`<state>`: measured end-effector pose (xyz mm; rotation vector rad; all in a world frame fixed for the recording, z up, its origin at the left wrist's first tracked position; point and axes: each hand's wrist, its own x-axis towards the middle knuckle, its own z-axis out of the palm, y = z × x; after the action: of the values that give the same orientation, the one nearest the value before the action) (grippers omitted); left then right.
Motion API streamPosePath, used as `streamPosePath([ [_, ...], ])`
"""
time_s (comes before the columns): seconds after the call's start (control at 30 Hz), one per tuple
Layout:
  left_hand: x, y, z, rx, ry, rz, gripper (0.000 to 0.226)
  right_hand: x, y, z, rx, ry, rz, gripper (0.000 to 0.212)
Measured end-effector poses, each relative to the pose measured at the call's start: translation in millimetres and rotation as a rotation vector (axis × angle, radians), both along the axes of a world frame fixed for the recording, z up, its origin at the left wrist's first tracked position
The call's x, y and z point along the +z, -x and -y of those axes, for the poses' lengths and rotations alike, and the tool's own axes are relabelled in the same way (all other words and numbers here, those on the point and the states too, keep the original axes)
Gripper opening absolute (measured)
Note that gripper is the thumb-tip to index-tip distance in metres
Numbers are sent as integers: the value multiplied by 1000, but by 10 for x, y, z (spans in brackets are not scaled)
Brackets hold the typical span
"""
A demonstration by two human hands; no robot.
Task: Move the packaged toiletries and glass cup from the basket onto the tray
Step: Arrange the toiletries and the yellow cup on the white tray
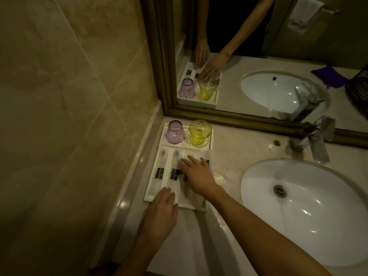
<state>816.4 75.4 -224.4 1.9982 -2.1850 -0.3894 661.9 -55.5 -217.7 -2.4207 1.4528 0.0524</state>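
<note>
A white tray (149, 193) lies on the counter in the corner by the wall. At its far end stand a purple glass cup (175, 132), upside down, and a yellow glass cup (199, 132), upright. Several packaged toiletries (160, 172) in clear wrappers with black labels lie side by side in the near section. My right hand (197, 176) rests flat on the right-hand packets, fingers spread. My left hand (162, 212) lies flat at the tray's near edge, fingertips on a packet. The basket is seen only as a dark reflection in the mirror (358, 86).
A white sink basin (306, 208) sits to the right of the tray, with a chrome tap (316, 140) behind it. A gold-framed mirror (219, 114) runs along the back. The tiled wall (69, 116) closes the left side.
</note>
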Motion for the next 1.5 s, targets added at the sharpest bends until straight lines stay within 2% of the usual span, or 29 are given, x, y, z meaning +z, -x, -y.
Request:
streamPosePath([
  [0.1,-61,8,51,-52,18,-18,49,35,155,-43,-123,78,22,50],
  [0.17,-35,24,101,-69,28,8,52,17,261,-103,-125,76,-19,44],
  [0.37,-98,22,129,-59,-56,20,53,-46,319,-216,-68,33,-95,72],
  [0.57,-60,2,146,-67,-45,5,52,-63,259,-209,-76,17,-69,75],
  [0.63,-74,10,156,-117,3,-45,52,-41,304,-189,-177,48,-2,68],
  [0.73,-122,51,173,-238,20,-82,52,-12,441,-123,-519,119,138,50],
  [0.83,-153,75,179,-257,-24,-64,54,2,539,-26,-733,-58,245,48],
  [0.9,-173,73,179,-249,-42,-69,55,-8,570,-10,-666,-7,212,48],
  [1.0,-177,73,190,-249,-41,-64,55,-44,580,-22,-357,223,56,35],
  [1.07,-177,77,201,-250,-39,-53,55,-72,577,1,-247,257,1,26],
  [1.33,-131,78,187,-239,-25,-52,53,-92,500,92,-196,159,-121,25],
  [1.5,-125,98,168,-240,-31,-29,54,-27,465,94,-110,223,-119,28],
])
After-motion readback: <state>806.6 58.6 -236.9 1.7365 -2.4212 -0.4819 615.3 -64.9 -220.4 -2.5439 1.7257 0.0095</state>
